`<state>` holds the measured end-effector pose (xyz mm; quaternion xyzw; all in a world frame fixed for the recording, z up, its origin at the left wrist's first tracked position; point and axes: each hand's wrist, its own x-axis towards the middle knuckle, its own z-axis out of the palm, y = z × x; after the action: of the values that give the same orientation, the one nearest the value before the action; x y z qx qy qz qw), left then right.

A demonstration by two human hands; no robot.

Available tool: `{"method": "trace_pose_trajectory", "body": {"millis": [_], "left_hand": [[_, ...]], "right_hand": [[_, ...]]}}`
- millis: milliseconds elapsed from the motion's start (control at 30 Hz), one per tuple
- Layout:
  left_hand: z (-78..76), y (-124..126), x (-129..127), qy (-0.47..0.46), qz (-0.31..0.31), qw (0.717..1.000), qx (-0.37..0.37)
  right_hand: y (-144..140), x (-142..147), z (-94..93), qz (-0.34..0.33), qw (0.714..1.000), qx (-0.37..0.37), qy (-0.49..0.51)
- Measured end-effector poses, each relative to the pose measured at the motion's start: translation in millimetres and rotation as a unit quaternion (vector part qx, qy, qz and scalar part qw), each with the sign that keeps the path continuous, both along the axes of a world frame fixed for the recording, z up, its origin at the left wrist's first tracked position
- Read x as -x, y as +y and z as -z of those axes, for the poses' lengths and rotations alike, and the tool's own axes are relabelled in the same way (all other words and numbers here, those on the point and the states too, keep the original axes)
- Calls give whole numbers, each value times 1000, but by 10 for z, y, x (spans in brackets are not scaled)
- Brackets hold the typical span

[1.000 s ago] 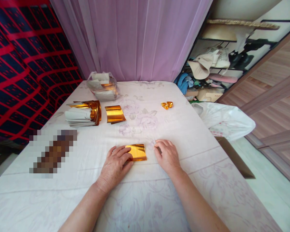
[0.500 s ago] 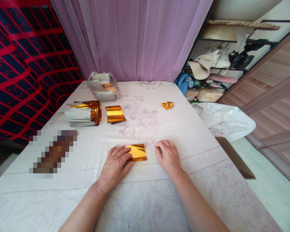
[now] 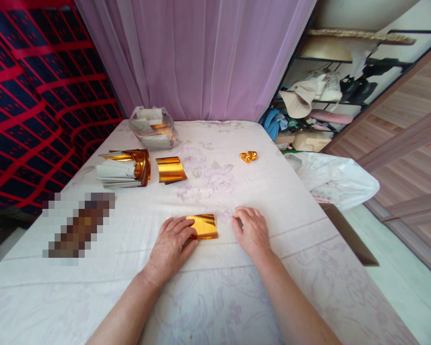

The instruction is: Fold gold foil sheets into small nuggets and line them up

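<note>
The left hand (image 3: 170, 244) lies flat, fingers spread, pressing the left edge of a folded gold foil sheet (image 3: 204, 226) onto the flowered cloth of the table (image 3: 215, 297) at its near middle. Just right of the sheet, not touching it, the right hand (image 3: 250, 231) rests loosely curled and empty. Farther off to the left lie a second gold sheet (image 3: 170, 169) and a stack of papers (image 3: 124, 168). A small crumpled gold piece (image 3: 248, 155) sits far right.

You face a lilac curtain (image 3: 208, 57) behind the table's (image 3: 266, 191) far edge; a red-checked cloth (image 3: 32, 96) hangs left, cluttered shelves (image 3: 330, 96) and wood floor (image 3: 409, 158) right.
</note>
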<state>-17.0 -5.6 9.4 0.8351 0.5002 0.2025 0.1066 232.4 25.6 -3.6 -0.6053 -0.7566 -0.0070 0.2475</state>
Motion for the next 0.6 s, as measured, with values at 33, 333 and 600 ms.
{"method": "trace_pose_trajectory", "body": {"millis": [33,333,600], "left_hand": [[1,1,0,-1,1,1000,0],[4,8,2,-1,4,1000,-2],[13,6,4,-3,5,1000,-5]], "right_hand": [[-1,-2,-4,2,1000,2,-1],[-9,-6,-17,22,1000,-5,-13],[-5,-8,-2,23,1000,7,-17]]}}
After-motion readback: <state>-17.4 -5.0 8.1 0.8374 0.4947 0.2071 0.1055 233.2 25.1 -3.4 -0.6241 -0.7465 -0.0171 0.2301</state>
